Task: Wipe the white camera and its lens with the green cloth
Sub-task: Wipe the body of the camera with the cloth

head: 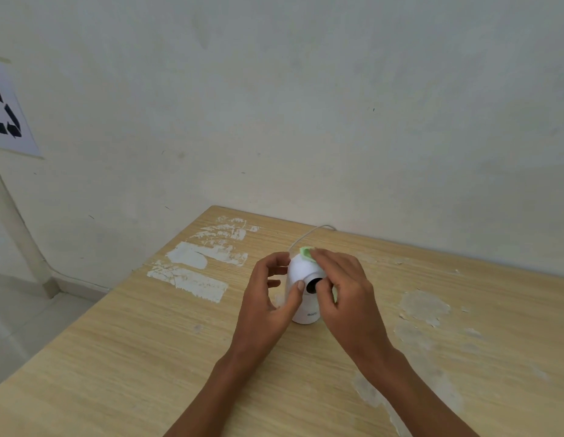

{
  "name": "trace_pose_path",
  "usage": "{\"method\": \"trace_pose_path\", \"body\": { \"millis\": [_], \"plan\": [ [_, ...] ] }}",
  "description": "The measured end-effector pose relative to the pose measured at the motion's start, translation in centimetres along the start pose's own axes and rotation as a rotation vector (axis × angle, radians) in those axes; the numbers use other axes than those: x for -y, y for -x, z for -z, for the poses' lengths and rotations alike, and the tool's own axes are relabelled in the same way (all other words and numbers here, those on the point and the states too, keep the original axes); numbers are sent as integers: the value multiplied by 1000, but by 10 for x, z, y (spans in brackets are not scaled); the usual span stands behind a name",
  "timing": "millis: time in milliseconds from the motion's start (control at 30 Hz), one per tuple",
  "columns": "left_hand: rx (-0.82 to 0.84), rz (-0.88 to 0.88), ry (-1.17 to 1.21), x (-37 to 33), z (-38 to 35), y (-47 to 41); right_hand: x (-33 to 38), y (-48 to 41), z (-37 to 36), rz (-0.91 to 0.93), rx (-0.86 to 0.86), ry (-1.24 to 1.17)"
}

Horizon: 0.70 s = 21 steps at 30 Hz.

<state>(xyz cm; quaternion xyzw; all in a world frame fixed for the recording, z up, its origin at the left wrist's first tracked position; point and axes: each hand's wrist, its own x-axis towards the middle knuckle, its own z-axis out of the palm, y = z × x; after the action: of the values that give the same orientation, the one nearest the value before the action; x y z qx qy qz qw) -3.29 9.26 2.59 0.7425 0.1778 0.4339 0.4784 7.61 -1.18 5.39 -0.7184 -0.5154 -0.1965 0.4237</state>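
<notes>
A small white dome camera (pixel 301 272) stands upright on the wooden table (pixel 148 357), its round black lens (pixel 312 285) facing me. My left hand (pixel 268 298) cups the camera's left side, thumb resting beside the lens. My right hand (pixel 343 288) lies over the camera's top and right side, pressing a green cloth (pixel 305 253) against it. Only a corner of the cloth shows past my fingertips at the top; a sliver shows by my palm. My right thumb sits at the lens's edge.
A thin white cable (pixel 309 235) runs from behind the camera to the wall. The tabletop has white paint patches (pixel 192 269) at the left and worn spots (pixel 425 305) at the right. A recycling sign (pixel 6 111) hangs on the wall. Floor lies left of the table.
</notes>
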Motion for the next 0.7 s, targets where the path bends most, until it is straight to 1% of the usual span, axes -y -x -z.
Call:
{"method": "trace_pose_path", "body": {
  "millis": [133,167,267,333,433,500,633,700],
  "plan": [
    [45,10,-39,4,0,1,-5,17,3,127,33,71],
    [45,13,-47,5,-1,0,-10,20,3,116,35,63],
    [26,31,-43,8,0,-1,-17,16,3,-25,26,-30],
    [26,39,-29,8,1,-2,-14,10,2,-83,35,-86],
    [28,46,-4,7,2,-2,-6,3,4,-46,74,-91],
    [29,46,7,8,2,-3,-5,-1,7,-28,111,-102],
    [35,52,37,8,1,-2,-9,-25,10,-172,229,-231],
    [37,56,39,9,1,-2,-6,-39,10,-208,301,-268]
  ]
}}
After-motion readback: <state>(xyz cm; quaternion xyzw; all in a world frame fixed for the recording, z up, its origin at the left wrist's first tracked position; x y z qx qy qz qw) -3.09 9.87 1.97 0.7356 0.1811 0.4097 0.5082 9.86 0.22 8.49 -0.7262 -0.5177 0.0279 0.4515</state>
